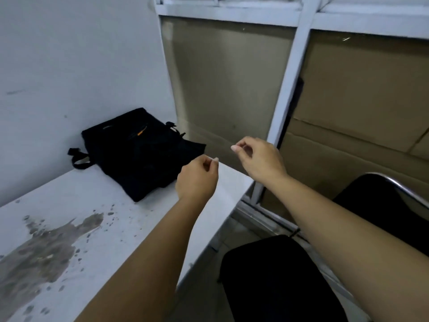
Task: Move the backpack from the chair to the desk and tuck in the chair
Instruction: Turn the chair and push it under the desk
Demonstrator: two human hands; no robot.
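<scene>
Worktop (97, 228): white, long, running from lower left toward the far corner; paint worn off in a grey-brown patch with scattered specks at the near left end; right edge bare beside the chair
Wall (69, 54): plain white, a few scuffs, bounding the worktop on the left
Partition (222, 89): glazed panels in a white frame behind the worktop's far end; flat brown cardboard sheets showing behind the glass on the right
Floor (199, 287): pale, visible in the gap between worktop and chair
Backpack (139, 154): black, lying flat on the far end of the worktop, tucked into the corner by wall and partition, off the chair
Backpack axis: long axis running diagonally, from the near edge at lower right up toward the wall at upper left; orange zip pull on the upper face; one strap loop sticking out on the left, toward the wall
Chair (278, 282): black padded seat at lower right, black backrest with chrome tube rim further right; standing beside the worktop's right edge, seat not under it
Left grip (197, 180): hovering just right of the backpack, not touching it; fingers curled in loosely, thumb against fingertips, pinching nothing
Right grip (257, 159): raised over the worktop's far right corner, apart from the backpack; fingers half curled, thumb and forefinger near each other, empty
</scene>
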